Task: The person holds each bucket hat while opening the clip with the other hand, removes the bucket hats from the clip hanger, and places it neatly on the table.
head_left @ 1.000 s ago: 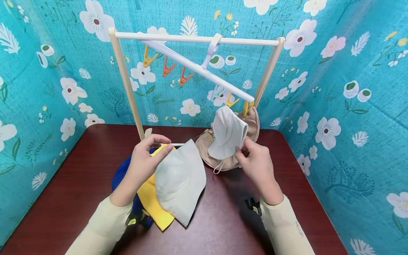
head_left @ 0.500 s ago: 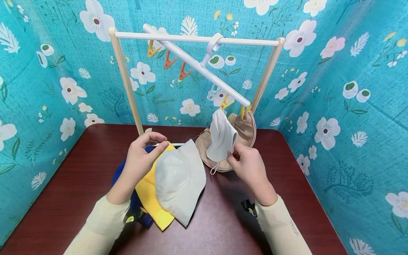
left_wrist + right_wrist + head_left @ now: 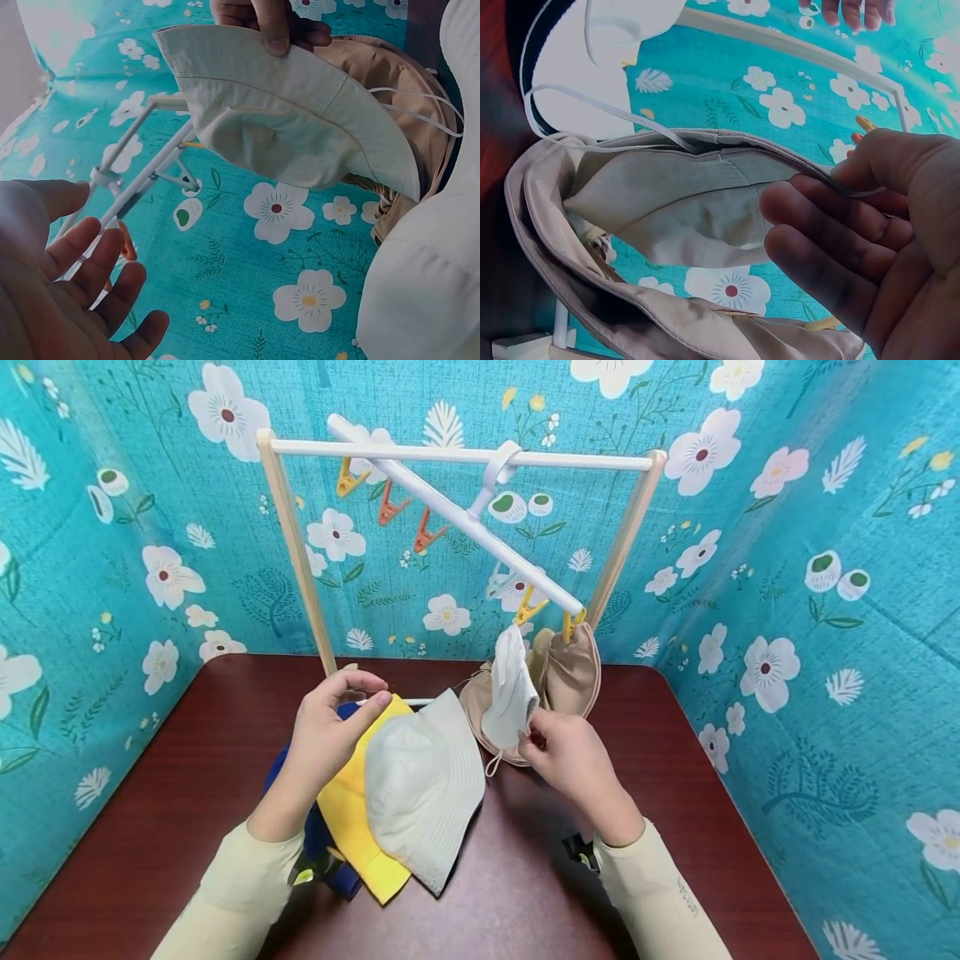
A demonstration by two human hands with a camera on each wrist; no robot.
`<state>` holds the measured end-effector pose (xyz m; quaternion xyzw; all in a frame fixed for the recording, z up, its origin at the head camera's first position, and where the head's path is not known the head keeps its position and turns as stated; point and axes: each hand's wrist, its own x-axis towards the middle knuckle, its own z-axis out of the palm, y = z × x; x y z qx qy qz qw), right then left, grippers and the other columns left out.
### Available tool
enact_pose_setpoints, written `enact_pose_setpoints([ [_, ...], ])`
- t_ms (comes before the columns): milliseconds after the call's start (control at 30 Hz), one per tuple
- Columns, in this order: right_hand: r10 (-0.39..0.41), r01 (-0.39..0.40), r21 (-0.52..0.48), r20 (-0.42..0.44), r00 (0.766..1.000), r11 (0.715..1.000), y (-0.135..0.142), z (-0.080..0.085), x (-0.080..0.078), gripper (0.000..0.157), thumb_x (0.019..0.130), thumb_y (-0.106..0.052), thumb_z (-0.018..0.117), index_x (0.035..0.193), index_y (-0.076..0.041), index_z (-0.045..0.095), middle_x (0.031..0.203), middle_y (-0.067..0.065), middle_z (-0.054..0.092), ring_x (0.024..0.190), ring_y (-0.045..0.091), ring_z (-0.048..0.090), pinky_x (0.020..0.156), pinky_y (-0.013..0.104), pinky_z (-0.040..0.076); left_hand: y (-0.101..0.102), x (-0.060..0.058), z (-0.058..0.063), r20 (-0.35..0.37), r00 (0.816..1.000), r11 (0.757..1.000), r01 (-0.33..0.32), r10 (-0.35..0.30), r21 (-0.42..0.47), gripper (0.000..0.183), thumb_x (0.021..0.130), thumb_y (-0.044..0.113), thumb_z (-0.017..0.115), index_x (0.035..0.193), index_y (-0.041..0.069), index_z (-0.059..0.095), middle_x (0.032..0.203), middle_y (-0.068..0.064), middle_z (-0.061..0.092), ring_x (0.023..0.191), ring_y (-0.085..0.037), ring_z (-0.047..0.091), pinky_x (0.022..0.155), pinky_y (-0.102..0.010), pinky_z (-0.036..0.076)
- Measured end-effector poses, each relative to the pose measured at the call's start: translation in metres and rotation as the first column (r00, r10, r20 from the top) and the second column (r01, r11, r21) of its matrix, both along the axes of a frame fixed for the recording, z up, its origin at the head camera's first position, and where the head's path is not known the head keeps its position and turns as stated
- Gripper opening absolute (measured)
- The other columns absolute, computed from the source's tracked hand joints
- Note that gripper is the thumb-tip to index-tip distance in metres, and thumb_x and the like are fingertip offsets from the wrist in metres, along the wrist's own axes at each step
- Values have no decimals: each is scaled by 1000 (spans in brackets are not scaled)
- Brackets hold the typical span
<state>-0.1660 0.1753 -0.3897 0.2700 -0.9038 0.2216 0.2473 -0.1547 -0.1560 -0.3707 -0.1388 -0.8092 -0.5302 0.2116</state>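
Observation:
My right hand (image 3: 573, 760) pinches the brim of an off-white bucket hat (image 3: 510, 689) between thumb and fingers. The same hat (image 3: 285, 127) appears folded, brim edge upward, in the left wrist view. Its upper end is right by a yellow clip (image 3: 529, 607) on the white hanger (image 3: 495, 541). Behind it a beige bucket hat (image 3: 573, 672) with a cord hangs from another yellow clip (image 3: 570, 625), its lower part on the table. My left hand (image 3: 330, 727) hovers over the pile of hats, fingers relaxed, holding nothing; its palm and spread fingers show in the left wrist view.
A white bucket hat (image 3: 427, 785), a yellow hat (image 3: 360, 827) and a blue hat (image 3: 318, 835) overlap on the dark red table (image 3: 150, 827). The hanger slants from a wooden rack (image 3: 300, 560), with orange clips (image 3: 427, 532) on its left part. Flowered cloth (image 3: 825, 652) surrounds the table.
My right hand and the off-white hat have moved left, and the hat now shows narrower. The hanger's right end has swung slightly left and down. The left hand has drifted slightly left.

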Motion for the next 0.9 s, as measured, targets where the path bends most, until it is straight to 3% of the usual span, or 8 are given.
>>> enact_pose_setpoints([
  [167,26,-26,28,7,1000,999,-3,-2,-1,18,78,-5,75,81,-18,64,67,-7,59,59,9,49,53,29,43,4,1,3,7,999,999,34,-34,14,14,97,22,73,109,15,71,103,4,68,100,-9,61,90,-25,50],
  [300,45,-46,51,7,999,998,-6,-4,-1,19,78,-6,76,79,-20,63,67,-8,58,60,9,49,55,30,43,16,-3,9,1,997,997,79,-79,23,14,97,25,73,108,16,72,105,4,69,101,-12,62,90,-34,53],
  [533,98,-97,77,-12,995,992,-10,-14,-3,26,74,-2,71,72,-20,53,64,-9,47,59,10,43,54,26,37,50,-18,38,-4,981,981,194,-194,-18,18,96,30,74,109,18,72,108,3,69,99,-19,66,88,-42,55],
  [700,124,-122,87,-14,992,989,-13,-21,-6,27,71,-1,71,71,-20,51,64,-10,46,59,10,41,54,25,36,61,-22,54,-19,980,980,196,-197,-33,19,96,37,73,108,23,71,110,8,68,98,-17,67,84,-44,55],
  [900,154,-151,147,-8,988,977,-17,-34,-11,28,71,-5,74,72,-21,52,64,-11,46,58,9,43,53,25,37,65,-17,58,-4,976,976,216,-216,-8,17,96,35,73,108,22,71,110,6,67,99,-17,67,86,-40,57],
])
